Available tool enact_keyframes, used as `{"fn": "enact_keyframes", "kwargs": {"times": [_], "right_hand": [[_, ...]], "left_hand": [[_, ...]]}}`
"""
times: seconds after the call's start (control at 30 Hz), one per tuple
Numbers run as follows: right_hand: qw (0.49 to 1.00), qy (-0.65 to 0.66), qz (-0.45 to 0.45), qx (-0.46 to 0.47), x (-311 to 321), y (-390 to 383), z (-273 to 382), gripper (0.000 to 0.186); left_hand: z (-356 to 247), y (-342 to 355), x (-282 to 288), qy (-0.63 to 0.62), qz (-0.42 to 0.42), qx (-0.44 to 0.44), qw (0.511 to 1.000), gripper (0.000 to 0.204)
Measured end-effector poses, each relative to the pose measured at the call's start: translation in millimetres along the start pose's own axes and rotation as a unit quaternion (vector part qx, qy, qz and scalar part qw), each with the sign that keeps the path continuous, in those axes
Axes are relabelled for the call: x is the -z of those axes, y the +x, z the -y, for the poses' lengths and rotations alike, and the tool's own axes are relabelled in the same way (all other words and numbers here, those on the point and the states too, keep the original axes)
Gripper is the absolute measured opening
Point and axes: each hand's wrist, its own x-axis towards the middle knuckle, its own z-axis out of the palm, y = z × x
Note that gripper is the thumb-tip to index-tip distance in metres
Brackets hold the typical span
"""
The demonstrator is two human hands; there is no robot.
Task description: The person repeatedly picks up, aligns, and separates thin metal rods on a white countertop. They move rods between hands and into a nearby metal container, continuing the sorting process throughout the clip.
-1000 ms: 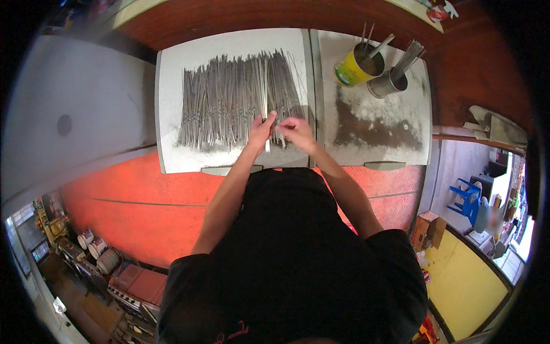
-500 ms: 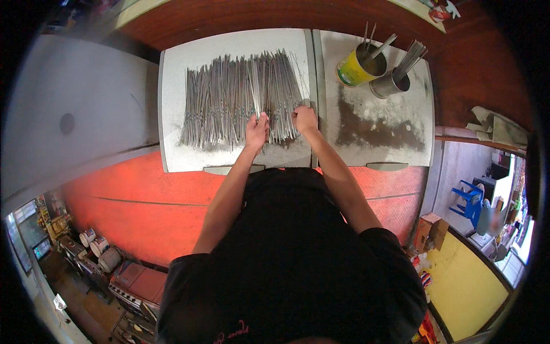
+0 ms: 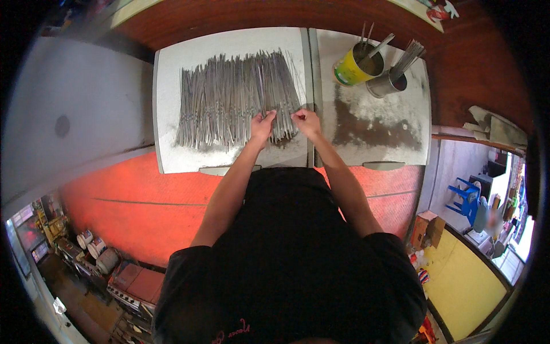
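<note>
two hands close together over a long row of thin metal rods

nearest is the wearer's black shirt (image 3: 286, 246), with bare forearms (image 3: 226, 183) reaching forward across a red surface (image 3: 137, 198) to a white-topped table (image 3: 166, 109). many thin metal rods (image 3: 223, 97) lie there side by side in a wide band, mostly to the left of the hands, each with its long axis running away from the body. the left hand (image 3: 262, 126) is the nearer to the middle of the band: it rests over the rods' near ends, thumb pointing right, and seems closed on a few of them. the right hand (image 3: 308, 122) is at the band's right end, fingertips drawn together; whether they pinch a rod cannot be told.

compared with half a second ago, the left hand has moved rightward and turned its thumb toward the right hand, so the gap between the two is narrower. the pale strip of rods above the left hand shows less clearly now.

farther off, on the table's stained right half, stand a yellow can (image 3: 347, 70) and a grey metal can (image 3: 380, 87), both with rods poking out.
</note>
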Motion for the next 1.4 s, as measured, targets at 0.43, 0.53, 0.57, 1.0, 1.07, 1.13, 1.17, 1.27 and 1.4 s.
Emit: {"fn": "enact_keyframes", "kwargs": {"times": [0.43,0.53,0.57,1.0,1.07,1.13,1.17,1.27,1.4], "right_hand": [[0.991,-0.074,0.087,0.076,-22,-23,31,0.023],[0.973,-0.206,0.015,0.107,-32,-11,34,0.025],[0.965,-0.246,0.016,0.087,-36,-9,35,0.025],[0.986,-0.140,0.085,-0.027,-22,9,23,0.031],[0.988,-0.133,0.076,-0.023,-20,7,23,0.031],[0.988,-0.136,0.070,-0.011,-21,9,16,0.030],[0.993,-0.092,0.076,-0.025,-21,9,11,0.028],[0.989,0.068,0.105,-0.081,-22,9,0,0.024],[0.952,0.220,0.169,-0.127,-17,-30,46,0.020]], "left_hand": [[29,15,33,0.004,0.032,-0.044,0.999,0.030],[21,5,43,-0.052,0.031,-0.033,0.998,0.031],[19,2,47,-0.050,0.035,-0.033,0.998,0.032],[19,-14,57,-0.017,0.023,-0.062,0.998,0.038],[19,-16,56,-0.031,0.021,-0.058,0.998,0.037],[19,-16,56,-0.038,0.015,-0.060,0.997,0.037],[18,-17,56,-0.037,0.014,-0.052,0.998,0.036],[10,-20,50,-0.009,0.008,-0.024,1.000,0.034],[10,-10,39,-0.015,0.039,0.016,0.999,0.033]]}}
